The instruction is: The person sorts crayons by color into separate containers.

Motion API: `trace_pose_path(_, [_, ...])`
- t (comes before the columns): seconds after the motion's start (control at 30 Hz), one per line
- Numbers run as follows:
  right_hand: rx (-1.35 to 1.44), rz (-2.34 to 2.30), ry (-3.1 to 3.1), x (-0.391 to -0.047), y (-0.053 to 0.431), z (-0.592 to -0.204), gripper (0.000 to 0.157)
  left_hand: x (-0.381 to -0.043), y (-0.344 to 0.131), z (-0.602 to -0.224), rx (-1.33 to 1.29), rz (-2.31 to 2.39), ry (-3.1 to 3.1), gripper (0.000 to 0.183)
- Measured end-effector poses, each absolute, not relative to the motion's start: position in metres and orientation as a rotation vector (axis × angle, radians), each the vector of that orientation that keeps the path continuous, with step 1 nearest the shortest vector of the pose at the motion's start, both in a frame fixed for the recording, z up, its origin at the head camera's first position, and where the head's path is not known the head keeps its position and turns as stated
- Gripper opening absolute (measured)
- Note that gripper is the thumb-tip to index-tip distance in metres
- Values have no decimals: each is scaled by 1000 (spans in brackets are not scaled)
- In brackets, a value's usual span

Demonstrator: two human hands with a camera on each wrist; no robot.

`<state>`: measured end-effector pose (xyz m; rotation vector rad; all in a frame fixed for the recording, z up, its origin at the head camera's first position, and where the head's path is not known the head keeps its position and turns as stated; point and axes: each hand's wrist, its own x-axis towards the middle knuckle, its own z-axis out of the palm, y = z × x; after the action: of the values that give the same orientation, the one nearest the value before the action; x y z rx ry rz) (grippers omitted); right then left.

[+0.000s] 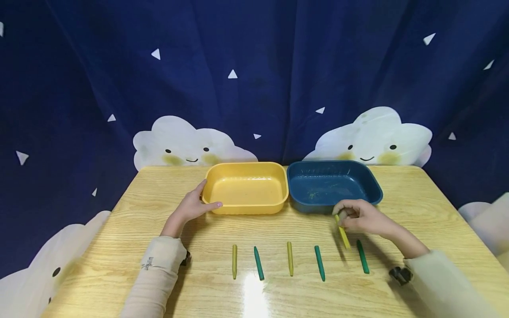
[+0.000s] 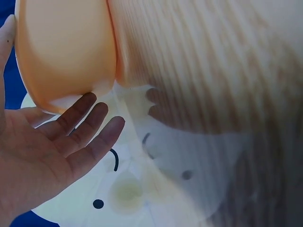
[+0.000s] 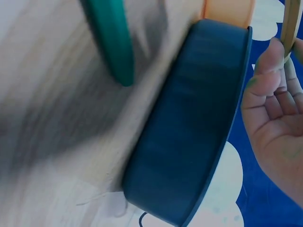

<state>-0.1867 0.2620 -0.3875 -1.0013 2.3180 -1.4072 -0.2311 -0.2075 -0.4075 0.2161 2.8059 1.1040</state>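
Observation:
At the left end of the yellow bin (image 1: pixel 248 210), my left hand (image 1: pixel 193 204) rests with its thumb along the front rim and its fingers extended at the side. The left wrist view shows those fingers (image 2: pixel 90 137) spread and straight against the bin. My right hand (image 1: pixel 363 216) pinches a yellow crayon (image 1: pixel 343 233) by its upper end, just in front of the blue bin (image 1: pixel 306 207). The crayon slants down above the table. A green crayon (image 1: pixel 362 257) lies nearest to it, also seen large in the right wrist view.
Left of that green crayon lie a yellow crayon (image 1: pixel 234 262), a green crayon (image 1: pixel 259 263), another yellow crayon (image 1: pixel 290 259) and another green crayon (image 1: pixel 320 263), in a row on the wooden table (image 1: pixel 214 296). A dark blue curtain (image 1: pixel 262 88) hangs behind.

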Motion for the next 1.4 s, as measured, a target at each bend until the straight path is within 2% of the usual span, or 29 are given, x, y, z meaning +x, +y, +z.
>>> trace_pose_path(0.5, [-751, -1433, 2403, -206, 247, -366, 21, -232, -207, -409, 217, 1130, 2792, 106])
trace_pose_path(0.9, [-724, -1506, 2396, -224, 230, -351, 21, -231, -206, -406, 226, 1127, 2806, 107])
trace_pose_path(1.13, [-680, -1544, 2409, -238, 218, -338, 31, -233, -207, -407, 199, 1144, 2782, 106])
trace_pose_path(1.4, [-612, -1604, 2391, -250, 201, -326, 27, -234, -209, -409, 195, 1133, 2782, 107])
